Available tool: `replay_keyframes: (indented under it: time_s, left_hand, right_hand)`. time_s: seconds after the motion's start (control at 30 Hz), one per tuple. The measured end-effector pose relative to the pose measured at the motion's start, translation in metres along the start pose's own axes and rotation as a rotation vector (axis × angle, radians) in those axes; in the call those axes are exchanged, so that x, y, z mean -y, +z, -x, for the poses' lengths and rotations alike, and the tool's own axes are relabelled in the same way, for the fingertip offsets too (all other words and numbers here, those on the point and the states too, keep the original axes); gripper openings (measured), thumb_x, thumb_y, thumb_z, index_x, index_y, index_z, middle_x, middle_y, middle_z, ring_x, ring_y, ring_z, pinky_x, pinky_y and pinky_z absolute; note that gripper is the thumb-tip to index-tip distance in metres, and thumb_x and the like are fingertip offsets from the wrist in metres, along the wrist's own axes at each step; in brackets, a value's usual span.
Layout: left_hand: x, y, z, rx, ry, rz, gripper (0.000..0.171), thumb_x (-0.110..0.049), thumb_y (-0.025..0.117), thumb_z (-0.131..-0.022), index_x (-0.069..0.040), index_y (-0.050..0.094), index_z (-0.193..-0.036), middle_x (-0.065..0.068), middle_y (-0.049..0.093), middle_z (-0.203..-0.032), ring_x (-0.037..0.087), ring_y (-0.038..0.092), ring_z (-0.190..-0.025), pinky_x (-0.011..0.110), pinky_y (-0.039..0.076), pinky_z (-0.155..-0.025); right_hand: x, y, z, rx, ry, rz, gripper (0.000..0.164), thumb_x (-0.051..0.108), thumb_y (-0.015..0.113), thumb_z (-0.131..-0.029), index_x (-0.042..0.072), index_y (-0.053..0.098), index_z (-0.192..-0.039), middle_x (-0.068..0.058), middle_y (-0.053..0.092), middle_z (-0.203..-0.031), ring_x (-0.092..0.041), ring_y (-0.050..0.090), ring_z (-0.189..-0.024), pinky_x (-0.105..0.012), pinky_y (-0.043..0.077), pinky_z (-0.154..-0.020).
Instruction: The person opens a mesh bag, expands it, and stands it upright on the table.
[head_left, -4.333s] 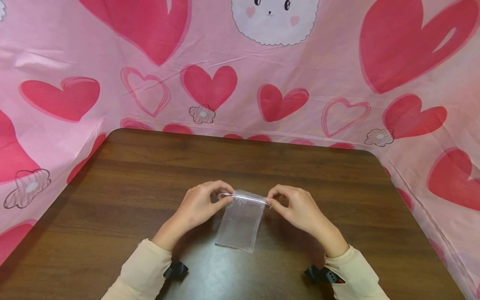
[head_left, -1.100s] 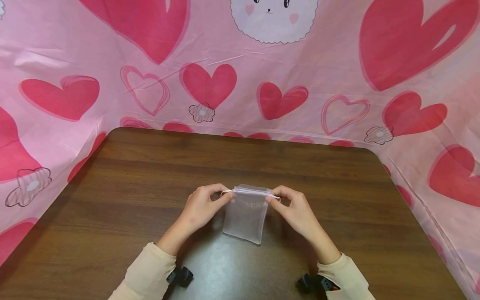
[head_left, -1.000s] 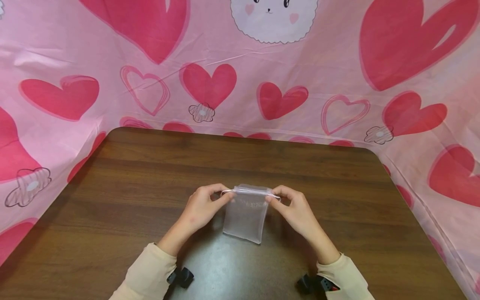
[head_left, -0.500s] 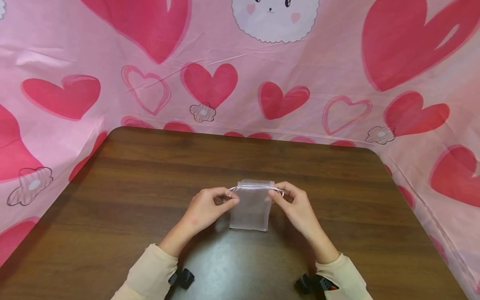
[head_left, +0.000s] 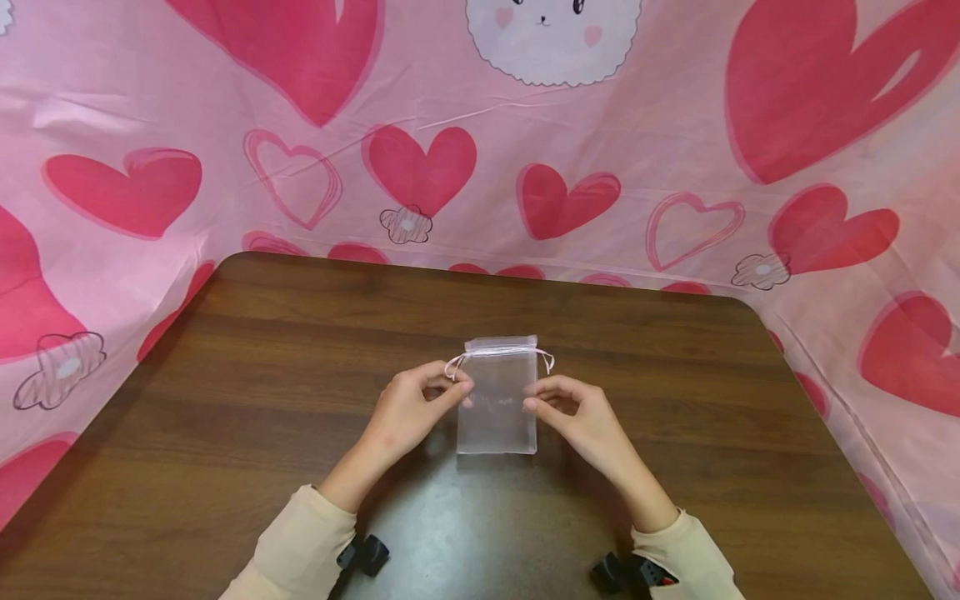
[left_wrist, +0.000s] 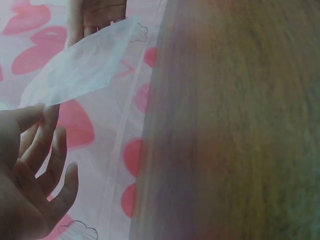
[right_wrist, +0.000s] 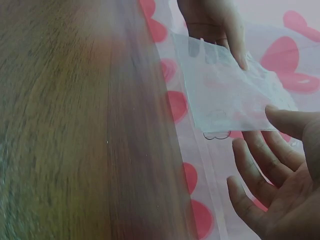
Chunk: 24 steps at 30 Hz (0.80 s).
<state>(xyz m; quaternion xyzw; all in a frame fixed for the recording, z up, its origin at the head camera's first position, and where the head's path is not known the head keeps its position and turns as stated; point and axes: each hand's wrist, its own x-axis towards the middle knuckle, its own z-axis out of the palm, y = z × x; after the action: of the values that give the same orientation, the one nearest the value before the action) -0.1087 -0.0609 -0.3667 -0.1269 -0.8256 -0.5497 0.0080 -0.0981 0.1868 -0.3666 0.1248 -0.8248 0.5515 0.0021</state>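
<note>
A small sheer white drawstring pouch (head_left: 497, 408) is held up off the table between my hands, its drawn mouth pointing away. White cord loops stick out on both sides near the top. My left hand (head_left: 408, 408) pinches the pouch's left edge between thumb and forefinger. On the opposite edge, my right hand (head_left: 585, 412) pinches with its thumb on top and fingers behind. The right wrist view shows the pouch (right_wrist: 230, 90) stretched flat between both hands. In the left wrist view the pouch (left_wrist: 80, 65) looks bowed, with the lower fingers of my left hand (left_wrist: 35, 165) spread loosely.
Beneath is a dark brown wooden table (head_left: 300, 333) with rounded far corners. A pink cloth with red hearts (head_left: 420, 171) hangs around its back and sides. Black wrist devices (head_left: 363, 556) sit under both cream sleeves (head_left: 292, 546).
The pouch has shifted away from me and straightened. My hands have slid from its cord ends and top corners down to its side edges, and the cord loops now hang free.
</note>
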Motion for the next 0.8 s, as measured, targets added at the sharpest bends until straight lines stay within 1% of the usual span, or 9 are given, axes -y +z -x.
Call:
replay_keyframes:
  time_s: [0.1,0.2,0.33,0.43,0.67,0.8]
  left_hand:
    - [0.0002,-0.0004,0.0,0.005,0.0,0.013,0.007,-0.024,0.073,-0.092,-0.019,0.072,-0.096,-0.01,0.073,-0.078,0.017,0.071,-0.076,0.029,0.048,-0.068]
    - [0.0002,-0.0006,0.0007,0.016,-0.009,0.009,0.01,-0.028,0.073,-0.091,-0.021,0.073,-0.098,-0.01,0.073,-0.081,0.017,0.07,-0.077,0.031,0.049,-0.07]
    - [-0.0001,0.0008,0.0015,0.056,-0.025,-0.039,0.014,-0.035,0.076,-0.088,-0.026,0.073,-0.099,-0.014,0.071,-0.084,0.013,0.065,-0.079,0.032,0.049,-0.074]
    - [-0.0015,0.0026,0.0015,0.079,-0.025,-0.071,0.016,-0.036,0.077,-0.086,-0.027,0.073,-0.098,-0.015,0.07,-0.084,0.009,0.063,-0.079,0.033,0.05,-0.076]
    - [-0.0053,0.0048,0.0018,0.072,-0.02,-0.076,0.009,-0.032,0.077,-0.088,-0.026,0.073,-0.091,-0.015,0.07,-0.079,0.008,0.067,-0.076,0.033,0.05,-0.074]
    - [-0.0052,0.0043,0.0013,0.05,-0.015,-0.066,0.008,-0.032,0.076,-0.088,-0.024,0.073,-0.09,-0.015,0.071,-0.076,0.006,0.067,-0.073,0.033,0.049,-0.071]
  right_hand:
    - [0.0008,0.0011,-0.0013,-0.024,-0.017,-0.01,0.012,0.013,0.076,-0.089,0.003,0.073,-0.096,-0.006,0.072,-0.089,-0.016,0.067,-0.079,-0.026,0.052,-0.072]
    - [0.0019,0.0016,-0.0026,-0.06,-0.027,-0.032,0.011,0.011,0.076,-0.088,0.001,0.072,-0.093,-0.008,0.072,-0.085,-0.014,0.068,-0.077,-0.025,0.053,-0.071]
    - [0.0021,0.0014,-0.0037,-0.107,-0.031,-0.06,0.013,0.01,0.075,-0.088,-0.001,0.071,-0.093,-0.011,0.071,-0.081,-0.012,0.068,-0.074,-0.023,0.053,-0.07]
    - [0.002,0.0014,-0.0043,-0.129,-0.034,-0.083,0.012,0.008,0.074,-0.089,-0.003,0.07,-0.093,-0.013,0.071,-0.081,-0.012,0.068,-0.074,-0.023,0.053,-0.071]
    - [0.0038,0.0016,-0.0045,-0.16,-0.032,-0.107,0.013,0.008,0.073,-0.09,-0.003,0.07,-0.096,-0.012,0.071,-0.082,-0.011,0.068,-0.076,-0.024,0.053,-0.072]
    - [0.0042,0.0021,-0.0024,-0.149,-0.02,-0.096,0.015,0.009,0.072,-0.091,-0.002,0.071,-0.101,-0.011,0.072,-0.086,-0.011,0.068,-0.079,-0.023,0.052,-0.073]
